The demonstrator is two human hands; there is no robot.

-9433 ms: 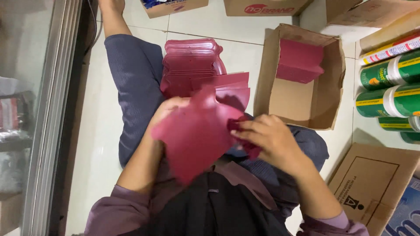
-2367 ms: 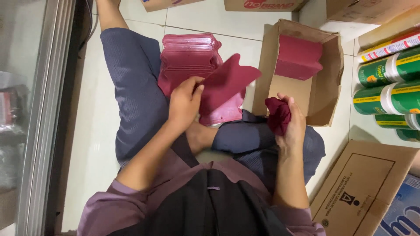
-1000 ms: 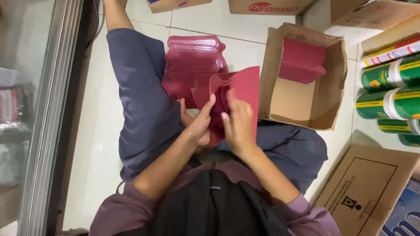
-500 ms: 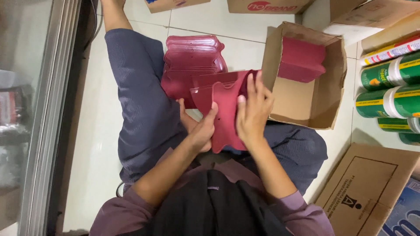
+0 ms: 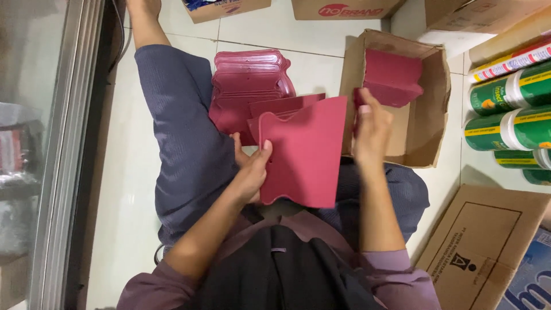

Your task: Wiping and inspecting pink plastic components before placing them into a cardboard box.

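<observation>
Here, centre frame: left hand point(image 5: 251, 175) grips the left edge of a maroon flat sleeve point(image 5: 303, 152), thumb pressed on its face, fingers behind; sleeve held upright over the lap. Right hand point(image 5: 372, 127) raised just right of the sleeve, fingers loosely curled around a small dark maroon piece point(image 5: 357, 99), only partly seen. Stack of maroon sleeves point(image 5: 247, 86) lies on the tiled floor point(image 5: 132, 189), upper centre. Open cardboard box point(image 5: 427, 123), upper right, holds another maroon sleeve point(image 5: 391, 77). Green cans point(image 5: 508, 112) at right edge.
</observation>
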